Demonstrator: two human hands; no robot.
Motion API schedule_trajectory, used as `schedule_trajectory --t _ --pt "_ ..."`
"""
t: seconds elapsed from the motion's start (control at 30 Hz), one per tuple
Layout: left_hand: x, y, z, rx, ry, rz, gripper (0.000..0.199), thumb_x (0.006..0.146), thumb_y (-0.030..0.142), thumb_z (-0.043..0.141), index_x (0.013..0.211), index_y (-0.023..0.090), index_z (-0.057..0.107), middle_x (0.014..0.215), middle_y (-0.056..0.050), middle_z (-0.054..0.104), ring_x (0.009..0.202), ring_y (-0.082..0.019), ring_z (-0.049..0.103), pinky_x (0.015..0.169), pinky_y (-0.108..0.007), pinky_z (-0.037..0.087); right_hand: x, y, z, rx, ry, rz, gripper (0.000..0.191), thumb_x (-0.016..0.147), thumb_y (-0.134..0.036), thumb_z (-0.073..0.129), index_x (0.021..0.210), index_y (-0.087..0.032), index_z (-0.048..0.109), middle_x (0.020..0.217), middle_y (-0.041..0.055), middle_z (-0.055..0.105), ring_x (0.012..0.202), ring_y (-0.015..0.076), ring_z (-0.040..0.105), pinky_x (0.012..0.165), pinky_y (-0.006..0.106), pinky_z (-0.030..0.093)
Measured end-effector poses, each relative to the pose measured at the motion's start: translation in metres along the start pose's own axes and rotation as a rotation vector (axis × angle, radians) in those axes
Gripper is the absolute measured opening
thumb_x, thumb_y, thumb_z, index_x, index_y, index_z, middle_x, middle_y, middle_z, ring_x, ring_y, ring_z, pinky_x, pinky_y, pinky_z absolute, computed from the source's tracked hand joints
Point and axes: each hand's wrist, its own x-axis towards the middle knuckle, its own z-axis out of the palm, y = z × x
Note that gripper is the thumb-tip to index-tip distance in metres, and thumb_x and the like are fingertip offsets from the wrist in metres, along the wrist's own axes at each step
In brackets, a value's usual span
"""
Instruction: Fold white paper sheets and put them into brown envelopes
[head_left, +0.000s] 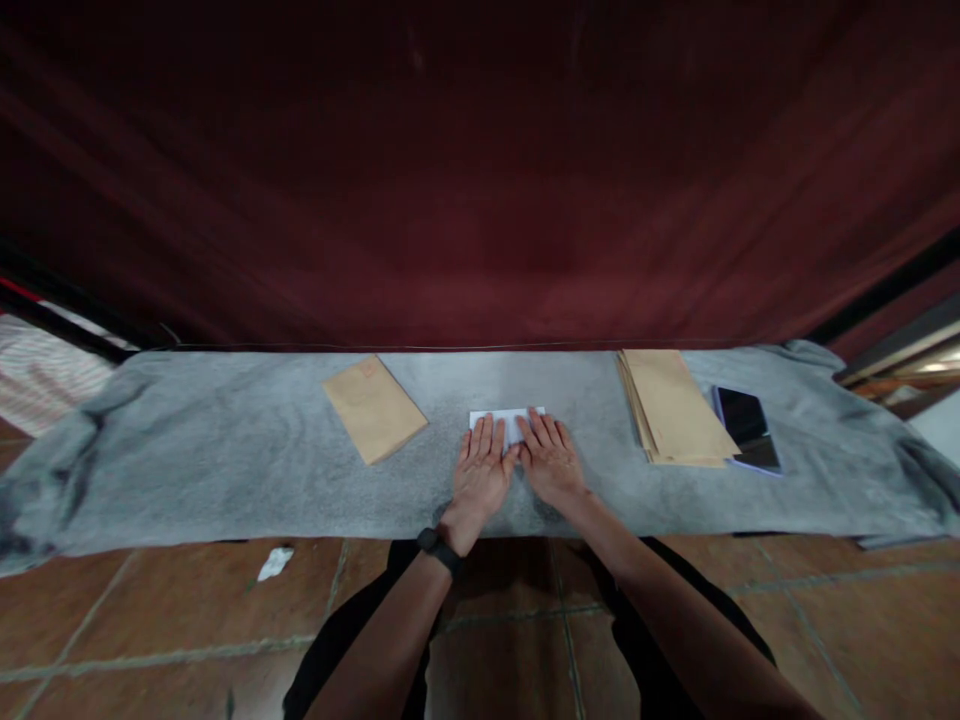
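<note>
A small white paper (512, 428) lies on the grey cloth in front of me, mostly covered by my hands. My left hand (481, 472) rests flat on its left part, fingers stretched out, with a dark watch on the wrist. Flat on the right part is my right hand (550, 458), its fingers spread. The two thumbs are close together at the middle of the paper. Off to the left lies a brown envelope (376, 410), tilted. On the right sits a stack of brown envelopes (673, 405).
A phone (748, 428) with a purple edge lies right of the stack. The grey cloth (225, 450) covers a long, narrow surface against a dark red curtain-like backdrop (465, 220). A crumpled white scrap (275, 563) is on the tiled floor (187, 600).
</note>
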Motion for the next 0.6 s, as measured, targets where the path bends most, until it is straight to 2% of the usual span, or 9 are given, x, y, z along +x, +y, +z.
schedule_trajectory --t 0.17,0.3,0.6 --pt "0.005 -0.009 0.001 0.046 0.02 -0.056 0.061 0.105 0.042 0.031 0.159 0.012 0.032 0.167 -0.016 0.025 0.156 -0.028 0.02 0.126 -0.047 0.019 -0.002 0.002 0.001 -0.003 0.03 0.0 0.054 0.107 -0.04 0.033 0.155 -0.018 0.041 0.164 0.0109 0.034 0.148 0.0294 0.036 0.121 0.047 0.024" --pt "0.005 -0.011 0.001 0.062 0.019 -0.055 0.069 0.103 0.054 0.034 0.158 0.012 0.032 0.167 -0.017 0.024 0.156 -0.029 0.02 0.126 -0.046 0.018 -0.005 0.008 0.002 -0.014 0.048 0.057 0.055 0.107 -0.039 0.034 0.156 -0.014 0.039 0.163 0.0125 0.034 0.149 0.0311 0.034 0.121 0.05 0.023" --pt "0.005 -0.008 -0.003 0.082 0.021 -0.068 0.079 0.099 0.064 0.037 0.159 0.012 0.031 0.167 -0.018 0.024 0.156 -0.03 0.02 0.126 -0.046 0.017 -0.013 0.035 -0.005 -0.041 0.012 0.108 0.052 0.108 -0.036 0.033 0.158 -0.023 0.037 0.164 0.0099 0.034 0.149 0.0312 0.035 0.12 0.05 0.026"
